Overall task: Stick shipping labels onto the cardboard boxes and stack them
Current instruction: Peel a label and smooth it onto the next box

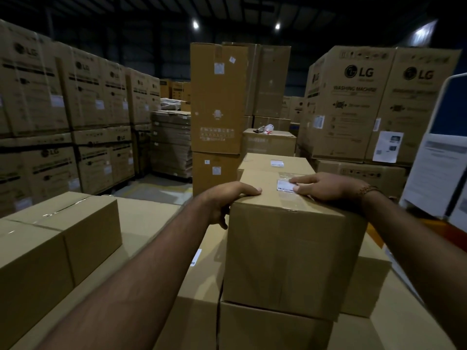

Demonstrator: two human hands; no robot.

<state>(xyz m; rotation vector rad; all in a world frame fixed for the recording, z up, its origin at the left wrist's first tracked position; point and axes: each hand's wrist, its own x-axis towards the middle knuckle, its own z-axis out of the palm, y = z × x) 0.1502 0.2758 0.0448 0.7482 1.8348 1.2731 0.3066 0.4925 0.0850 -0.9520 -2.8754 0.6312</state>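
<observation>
Two hands work the top box (pixel 290 248): the left hand (pixel 227 198) curls its grip over the near corner (likely steadying it) while right hand (pixel 326 185) fingers press the label (pixel 285 185) flat.

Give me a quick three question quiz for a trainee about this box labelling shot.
1. True or false: the label lies on top of the upper box.
2. Which hand touches the label: A left hand, B right hand?
3. Fill in: the upper box sits on another ____.

Key: 1 true. 2 B; the left hand grips the box's top left edge. 3 box.
</observation>
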